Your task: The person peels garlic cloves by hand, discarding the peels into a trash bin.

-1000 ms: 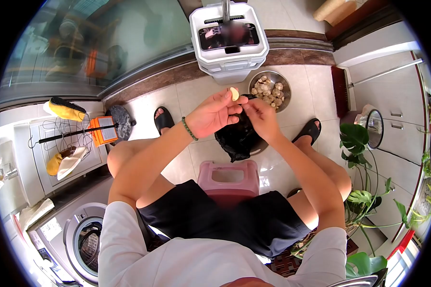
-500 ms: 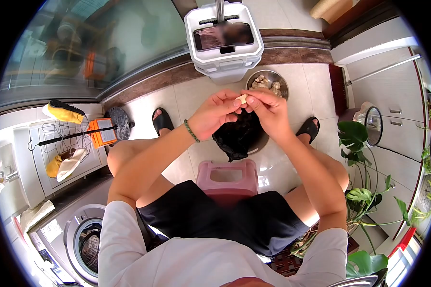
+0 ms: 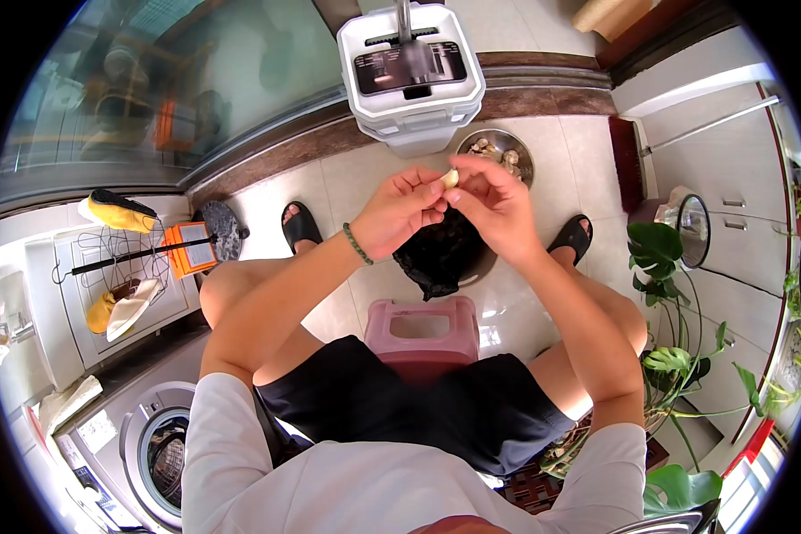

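Observation:
A pale garlic clove is pinched between the thumb and fingers of my left hand. Close against it on the other side is my right hand, its thumb and index finger parted around the clove; whether they touch it is hard to tell. Below both hands, a black plastic bag lines a round container on the floor, partly covered by my hands. Just beyond, a metal bowl holds several garlic bulbs, partly hidden by my right hand.
A pink plastic stool stands between my legs. Ahead is a grey-white bucket with a phone on top. Potted plants and cabinets are at right; a wire rack with shoes and a washing machine at left.
My right thumb and index finger have spread apart from their pinch at the clove. The clove now stands more upright in my left fingers.

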`<state>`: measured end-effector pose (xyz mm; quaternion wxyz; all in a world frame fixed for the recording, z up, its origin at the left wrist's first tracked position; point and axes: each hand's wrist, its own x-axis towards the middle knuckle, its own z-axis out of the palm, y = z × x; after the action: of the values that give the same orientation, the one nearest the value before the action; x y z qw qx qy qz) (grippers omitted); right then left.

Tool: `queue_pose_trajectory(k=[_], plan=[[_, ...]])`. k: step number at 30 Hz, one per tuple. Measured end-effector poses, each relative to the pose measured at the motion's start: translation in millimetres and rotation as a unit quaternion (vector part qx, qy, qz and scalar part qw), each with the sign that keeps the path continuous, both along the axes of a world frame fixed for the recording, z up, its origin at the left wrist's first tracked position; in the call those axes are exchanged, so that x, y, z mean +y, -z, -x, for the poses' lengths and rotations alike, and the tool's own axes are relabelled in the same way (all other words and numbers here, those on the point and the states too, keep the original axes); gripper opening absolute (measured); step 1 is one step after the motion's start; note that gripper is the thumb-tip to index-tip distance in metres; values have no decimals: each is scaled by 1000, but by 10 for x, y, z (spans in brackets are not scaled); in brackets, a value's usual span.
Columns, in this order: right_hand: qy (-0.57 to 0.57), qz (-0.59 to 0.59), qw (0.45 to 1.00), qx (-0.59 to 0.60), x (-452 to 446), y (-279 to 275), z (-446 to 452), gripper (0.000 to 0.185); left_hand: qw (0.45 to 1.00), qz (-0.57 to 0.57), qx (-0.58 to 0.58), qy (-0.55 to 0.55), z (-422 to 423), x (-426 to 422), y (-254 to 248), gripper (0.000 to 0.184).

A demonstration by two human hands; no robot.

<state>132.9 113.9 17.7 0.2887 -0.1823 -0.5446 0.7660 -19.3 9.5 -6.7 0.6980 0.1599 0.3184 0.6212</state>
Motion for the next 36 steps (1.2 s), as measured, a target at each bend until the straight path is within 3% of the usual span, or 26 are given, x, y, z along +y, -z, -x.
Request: queue_pose_trajectory(k=[1, 12, 17, 21, 23, 27, 32, 36], plan=[[-15, -42, 999, -16, 4, 16, -4, 22, 1000, 0, -1, 1, -6, -3, 9, 14], [13, -3, 999, -35, 8, 63, -9, 13, 1000, -2, 17, 2, -54, -2, 29, 13], [-30, 199, 979, -34, 81, 113, -33, 25, 999, 31, -5, 17, -54, 2, -37, 11], [5, 147, 988, -51, -1, 20, 11, 23, 999, 17, -39, 20, -55, 0, 3, 16], [0, 28, 997, -67, -23, 49, 24, 21, 999, 19, -40, 24, -39, -6, 16, 17], [-49, 33, 997, -40, 36, 68, -29, 21, 998, 18, -44, 36, -26, -23, 64, 17], [-70, 224, 969, -76, 43, 14, -47, 20, 997, 4, -53, 49, -26, -44, 79, 16], [-68, 274, 957, -58, 43, -10, -26, 21, 997, 13, -59, 50, -8, -40, 127, 16]])
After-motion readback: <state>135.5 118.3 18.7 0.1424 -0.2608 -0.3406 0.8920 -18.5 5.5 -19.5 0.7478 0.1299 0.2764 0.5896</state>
